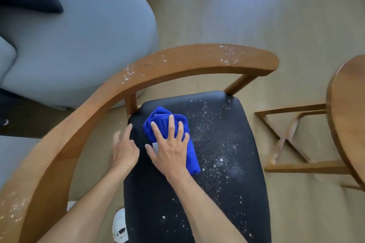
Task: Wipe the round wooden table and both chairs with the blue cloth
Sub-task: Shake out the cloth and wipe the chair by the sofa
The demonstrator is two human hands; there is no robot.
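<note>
Right hand (170, 151) is pressing flat-fingered on the blue cloth (189, 156) near the seat's (197, 213) back-left corner; crumbs (219, 156) are lying rightward. Left hand (125, 150) is resting open at the seat's left edge.

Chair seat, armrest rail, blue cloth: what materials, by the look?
Chair seat: black padded upholstery, matte, probably woven fabric; white specks cling to it. Armrest rail: wood, brown with a satin sheen and faint grain. Blue cloth: looks like plush microfibre; soft, folded thick under the right hand.
</note>
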